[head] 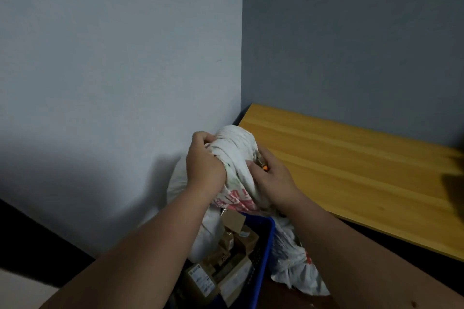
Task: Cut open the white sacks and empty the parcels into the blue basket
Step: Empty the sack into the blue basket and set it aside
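Both hands hold a bunched white sack [234,158] up over the far end of the blue basket [266,253], near the corner where the pale wall meets the grey one. The left hand [204,163] is clenched round the gathered cloth on its left side, fingers curled over the top of the bundle. The right hand [270,178] grips the sack's right side and seems also to pinch something small and orange [265,168], perhaps the cutter; too little of it shows to be sure.

Held this high and squeezed at the neck, the sack probably hangs mouth-down so that whatever is left inside drops straight into the basket. Brown cardboard parcels [226,258] already lie heaped in the basket beneath. A second, crumpled white sack [298,266] lies just right of the basket, apparently emptied and cast aside. The wooden tabletop [351,165] stands to the right, well apart from the hands.
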